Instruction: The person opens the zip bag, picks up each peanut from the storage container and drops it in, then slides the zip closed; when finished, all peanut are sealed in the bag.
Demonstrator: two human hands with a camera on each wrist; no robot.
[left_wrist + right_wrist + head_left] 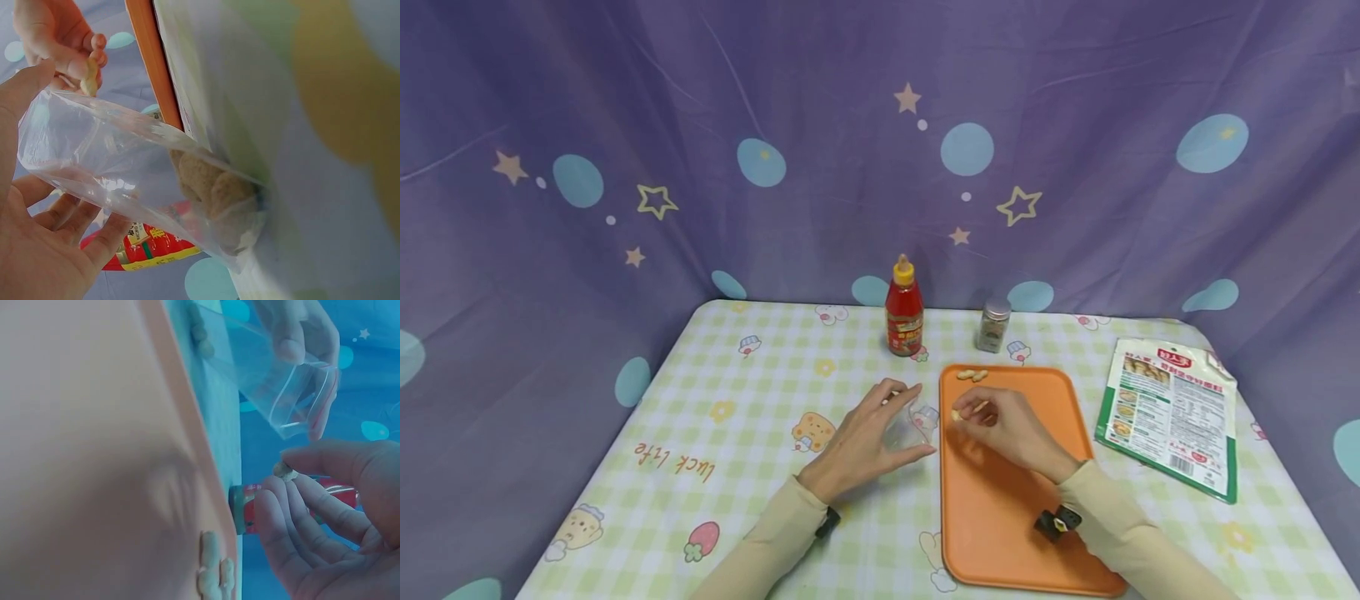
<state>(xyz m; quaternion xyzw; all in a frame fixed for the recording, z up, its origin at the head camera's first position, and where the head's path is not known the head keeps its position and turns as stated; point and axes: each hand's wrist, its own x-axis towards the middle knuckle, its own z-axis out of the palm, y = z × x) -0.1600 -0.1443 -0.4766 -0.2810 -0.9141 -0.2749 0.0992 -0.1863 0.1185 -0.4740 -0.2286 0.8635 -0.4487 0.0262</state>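
My left hand [865, 437] holds a clear zip bag [94, 150] between thumb and fingers, left of the orange tray [1000, 533]. Several peanuts [203, 181] lie at the bottom of the bag, which touches the tablecloth. In the right wrist view the bag's zip mouth [294, 409] faces my right hand [1011, 429]. Between its thumb and fingertips that hand pinches a single peanut [285, 471], above the tray's left side and apart from the bag. A small group of unshelled peanuts [972, 375] lies at the tray's far left corner.
Behind the tray stand a red sauce bottle [905, 312] with a yellow cap and a small spice jar [993, 327]. A white and green food packet [1172, 417] lies flat to the right. A purple curtain [850, 100] hangs behind the checked tablecloth [760, 433].
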